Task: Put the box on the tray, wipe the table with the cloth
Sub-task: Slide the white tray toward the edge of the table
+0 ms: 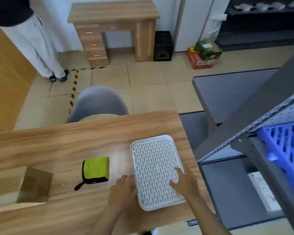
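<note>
Both hands, left (124, 187) and right (183, 182), rest flat and open on the tray (153, 160); next, fetch the box (35, 185).

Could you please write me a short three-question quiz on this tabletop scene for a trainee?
1. True or false: the brown cardboard box already sits on the white slotted plastic tray.
2. Which lies nearer the tray: the box or the green folded cloth with black trim?
3. Which of the two hands rests on the tray's surface?

Key:
1. False; it stands on the wooden table, far left.
2. The cloth.
3. The right hand; the left hand is at the tray's left edge.
</note>
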